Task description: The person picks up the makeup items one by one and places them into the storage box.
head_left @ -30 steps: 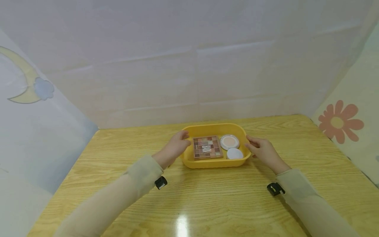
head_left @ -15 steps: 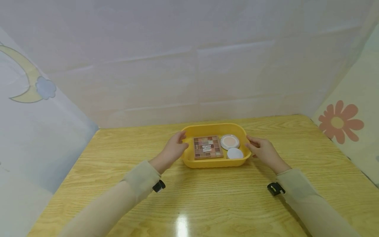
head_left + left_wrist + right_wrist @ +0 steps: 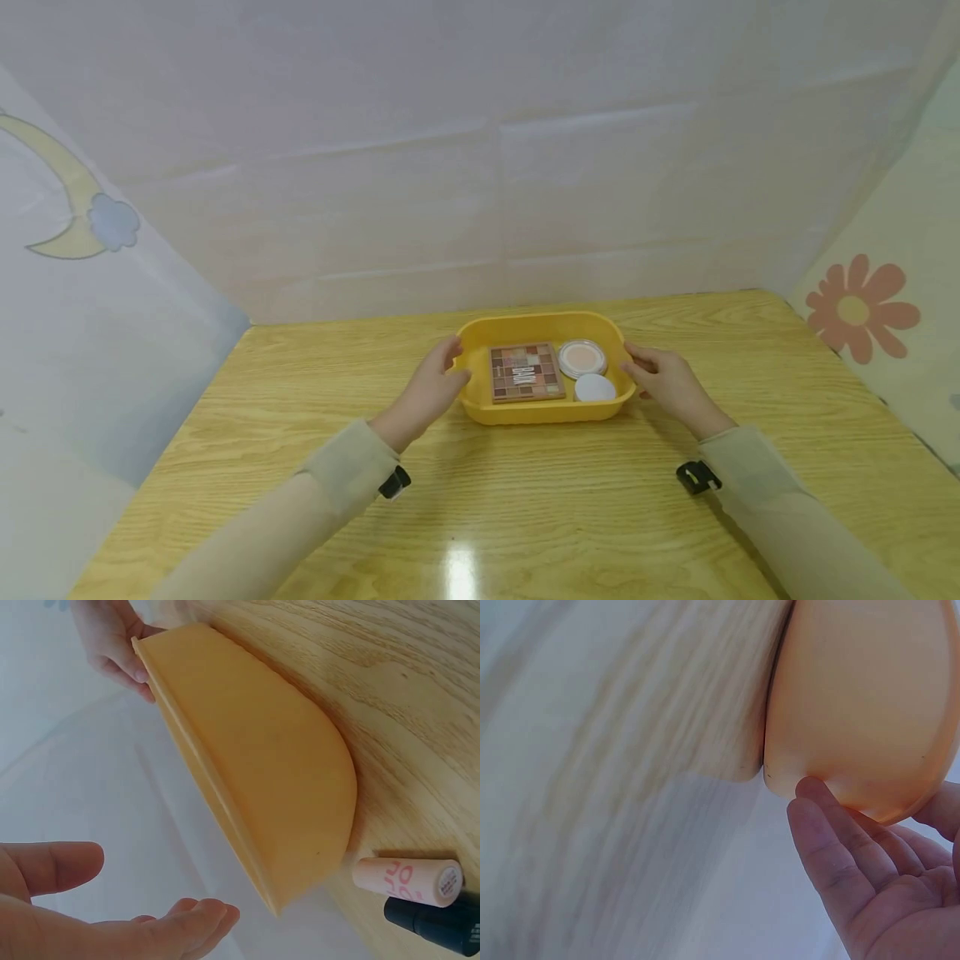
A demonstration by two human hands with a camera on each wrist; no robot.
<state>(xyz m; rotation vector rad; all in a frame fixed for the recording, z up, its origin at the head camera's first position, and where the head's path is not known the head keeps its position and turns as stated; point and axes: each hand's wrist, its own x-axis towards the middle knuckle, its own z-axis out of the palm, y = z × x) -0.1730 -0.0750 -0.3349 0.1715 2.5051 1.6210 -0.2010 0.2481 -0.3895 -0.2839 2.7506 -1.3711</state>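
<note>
A yellow plastic basket (image 3: pixel 543 414) sits on the table in the head view. Inside lie an eyeshadow palette (image 3: pixel 527 372), a round compact (image 3: pixel 582 359) and a round white-topped item (image 3: pixel 595 388). My right hand (image 3: pixel 670 385) grips the basket's right end, thumb at the rim and fingers against the outer wall, as the right wrist view also shows. At the left end my left hand (image 3: pixel 426 390) holds nothing; its thumb and fingers are spread. The left wrist view shows that hand (image 3: pixel 112 930) apart from the basket wall (image 3: pixel 262 757).
A pink tube (image 3: pixel 397 880) and a black tube (image 3: pixel 433 924) lie on the table close to the basket's left end, seen only in the left wrist view. Behind the wooden table (image 3: pixel 570 508) hangs a pale cloth backdrop (image 3: pixel 487 183).
My left hand has drawn slightly left and toward me, from over the basket's left rim to beside it. The right hand and the basket have hardly moved.
</note>
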